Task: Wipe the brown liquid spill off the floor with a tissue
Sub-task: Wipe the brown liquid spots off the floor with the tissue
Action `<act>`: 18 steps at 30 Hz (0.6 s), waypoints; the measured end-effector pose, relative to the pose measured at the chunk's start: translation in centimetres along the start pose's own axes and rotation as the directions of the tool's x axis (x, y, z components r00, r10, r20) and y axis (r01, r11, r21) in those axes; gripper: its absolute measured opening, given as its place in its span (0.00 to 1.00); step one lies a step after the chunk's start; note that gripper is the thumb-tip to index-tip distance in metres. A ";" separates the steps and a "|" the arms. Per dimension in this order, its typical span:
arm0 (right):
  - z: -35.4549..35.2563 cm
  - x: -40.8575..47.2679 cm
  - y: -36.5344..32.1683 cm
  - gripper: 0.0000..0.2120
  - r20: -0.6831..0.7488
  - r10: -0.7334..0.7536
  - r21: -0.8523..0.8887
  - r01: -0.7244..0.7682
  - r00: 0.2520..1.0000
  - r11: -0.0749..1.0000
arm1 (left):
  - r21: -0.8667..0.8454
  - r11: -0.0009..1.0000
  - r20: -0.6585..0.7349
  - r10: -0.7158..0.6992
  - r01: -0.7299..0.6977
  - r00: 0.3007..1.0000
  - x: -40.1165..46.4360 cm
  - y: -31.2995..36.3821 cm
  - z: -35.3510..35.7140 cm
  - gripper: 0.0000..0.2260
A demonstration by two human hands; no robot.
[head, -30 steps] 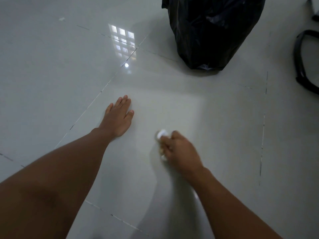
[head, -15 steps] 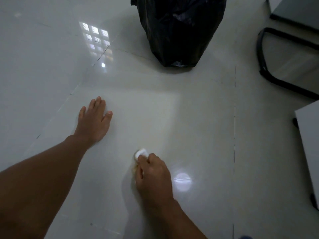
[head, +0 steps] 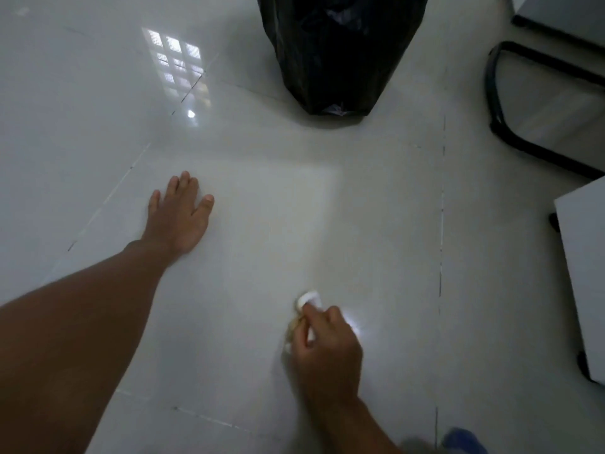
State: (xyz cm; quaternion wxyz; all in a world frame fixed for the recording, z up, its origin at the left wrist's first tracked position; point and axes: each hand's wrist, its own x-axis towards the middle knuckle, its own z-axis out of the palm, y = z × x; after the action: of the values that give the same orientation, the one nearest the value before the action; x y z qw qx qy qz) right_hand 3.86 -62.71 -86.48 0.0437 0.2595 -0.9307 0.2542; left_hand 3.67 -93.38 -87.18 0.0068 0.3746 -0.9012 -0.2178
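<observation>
My right hand [head: 327, 352] is closed around a crumpled white tissue [head: 309, 299] and presses it on the pale tiled floor [head: 393, 257]. The tissue's white end sticks out past my fingers, and a brownish stained part shows at the left of my fist. My left hand [head: 178, 221] lies flat on the floor, palm down and fingers spread, to the left and farther away, holding nothing. No brown liquid is plainly visible on the tiles around the tissue.
A full black rubbish bag [head: 340, 50] stands on the floor straight ahead. A black metal frame [head: 501, 126] and pale furniture panels [head: 586, 280] stand on the right. Something blue [head: 465, 440] shows at the bottom edge.
My right hand has drawn the tissue back toward me across the tile. The view has shifted, so the bag and the left hand sit differently in frame. The left hand stays flat.
</observation>
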 end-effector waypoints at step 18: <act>2.0 1.5 -3.9 0.09 0.071 -0.053 -0.001 0.053 0.996 0.999 | 0.032 0.999 0.054 0.006 -0.008 0.999 0.3 -0.1 -0.3 0.26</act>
State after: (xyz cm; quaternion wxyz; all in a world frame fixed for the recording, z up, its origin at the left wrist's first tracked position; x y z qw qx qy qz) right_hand 4.67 -67.26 -86.18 0.0176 0.2929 -0.9248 0.2423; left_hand 3.60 -93.78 -87.02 -0.0226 0.3654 -0.9058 -0.2134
